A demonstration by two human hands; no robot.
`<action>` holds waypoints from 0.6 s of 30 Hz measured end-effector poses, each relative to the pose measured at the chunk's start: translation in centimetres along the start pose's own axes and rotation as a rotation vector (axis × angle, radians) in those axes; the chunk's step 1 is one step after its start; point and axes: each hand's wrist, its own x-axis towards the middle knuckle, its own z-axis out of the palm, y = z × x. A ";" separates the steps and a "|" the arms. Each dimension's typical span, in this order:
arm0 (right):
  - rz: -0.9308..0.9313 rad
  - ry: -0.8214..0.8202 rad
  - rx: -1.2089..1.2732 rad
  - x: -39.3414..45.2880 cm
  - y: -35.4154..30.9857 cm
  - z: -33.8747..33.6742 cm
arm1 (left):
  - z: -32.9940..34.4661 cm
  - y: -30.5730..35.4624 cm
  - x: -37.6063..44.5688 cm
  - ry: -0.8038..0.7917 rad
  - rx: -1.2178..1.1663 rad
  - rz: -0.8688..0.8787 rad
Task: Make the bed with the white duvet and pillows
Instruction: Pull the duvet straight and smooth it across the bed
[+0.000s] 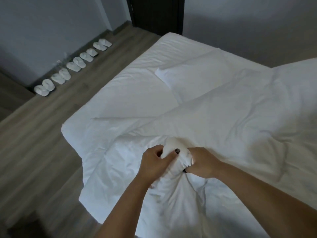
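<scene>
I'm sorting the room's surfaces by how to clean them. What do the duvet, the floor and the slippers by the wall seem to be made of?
Duvet: white woven fabric, probably cotton, matte; it creases softly and bunches where the left hand and right hand grip it.
Floor: wood or wood-look laminate, grey-brown planks with visible grain, low sheen.
Slippers: white soft cloth, perhaps terry; too small to tell.
</scene>
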 end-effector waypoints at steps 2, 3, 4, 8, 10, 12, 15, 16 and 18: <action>0.006 -0.014 -0.049 -0.7 -0.2 -0.8 | -0.6 0.7 1.6 0.115 -0.029 -0.005; 0.010 -0.052 -0.086 -1.0 -0.4 -1.4 | -0.8 1.2 3.0 0.178 -0.037 0.025; 0.017 -0.110 -0.130 -1.0 -0.7 -2.1 | -1.0 1.8 4.6 0.211 -0.018 0.062; 0.040 -0.231 -0.132 0.8 -1.1 -6.2 | -0.7 3.3 14.0 -0.022 0.255 0.127; 0.108 -0.021 0.061 3.2 0.2 -8.8 | 0.5 3.2 19.0 -0.194 0.345 0.065; 0.155 0.300 0.061 6.2 2.3 -11.5 | 2.2 2.1 24.1 -0.285 0.454 -0.025; 0.278 0.499 -0.140 10.5 4.6 -14.1 | 4.6 0.6 28.1 -0.385 0.738 -0.038; 0.291 0.486 -0.180 11.9 4.9 -14.5 | 5.6 0.3 28.1 -0.397 0.734 -0.017; 0.262 0.398 -0.309 14.2 4.8 -14.7 | 7.5 -0.4 26.0 -0.398 0.586 0.023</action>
